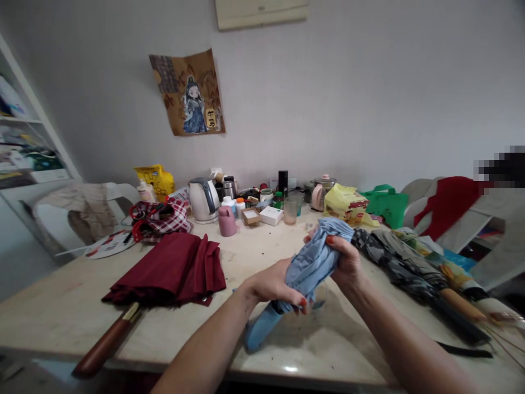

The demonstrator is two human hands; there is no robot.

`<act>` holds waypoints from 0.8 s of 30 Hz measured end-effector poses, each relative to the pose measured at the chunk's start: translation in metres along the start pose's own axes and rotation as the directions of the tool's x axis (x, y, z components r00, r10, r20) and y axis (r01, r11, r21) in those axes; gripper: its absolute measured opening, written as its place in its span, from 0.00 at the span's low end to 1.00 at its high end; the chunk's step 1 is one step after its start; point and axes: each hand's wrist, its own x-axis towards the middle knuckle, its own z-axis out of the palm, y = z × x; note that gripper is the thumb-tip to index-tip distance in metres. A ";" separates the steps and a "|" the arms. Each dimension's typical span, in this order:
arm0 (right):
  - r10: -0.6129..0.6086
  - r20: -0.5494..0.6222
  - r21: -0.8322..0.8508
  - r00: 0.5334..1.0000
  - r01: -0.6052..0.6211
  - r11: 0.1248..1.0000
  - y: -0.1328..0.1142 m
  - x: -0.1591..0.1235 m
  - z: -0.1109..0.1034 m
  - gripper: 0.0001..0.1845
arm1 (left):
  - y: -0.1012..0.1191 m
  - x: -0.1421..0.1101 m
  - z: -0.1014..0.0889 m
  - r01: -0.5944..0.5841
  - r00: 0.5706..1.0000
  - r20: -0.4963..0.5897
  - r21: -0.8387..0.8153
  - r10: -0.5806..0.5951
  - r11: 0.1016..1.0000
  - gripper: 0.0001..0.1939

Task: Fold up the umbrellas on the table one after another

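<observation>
Both my hands grip a folded light blue umbrella [311,260] held above the pale table [74,312]. My left hand [273,284] wraps round its lower part, just above the blue handle [259,331], which points down toward me. My right hand [346,257] closes over the bunched fabric near the top end. A dark red umbrella [172,268] with a brown wooden handle [106,347] lies to the left. Two long dark and patterned umbrellas [414,268] lie to the right.
The back of the table is crowded: a kettle [204,200], a pink bottle [227,220], cups, small boxes, a yellow bag [348,205], a green bag [385,205], a checked cloth [162,219]. A white chair [77,216] and shelves [24,142] stand at left.
</observation>
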 end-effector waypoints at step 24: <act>0.226 -0.092 0.336 0.970 -0.183 0.924 0.000 -0.004 0.026 0.16 | -0.005 0.008 0.018 -0.120 0.977 -0.192 -0.111 0.098 0.987 0.29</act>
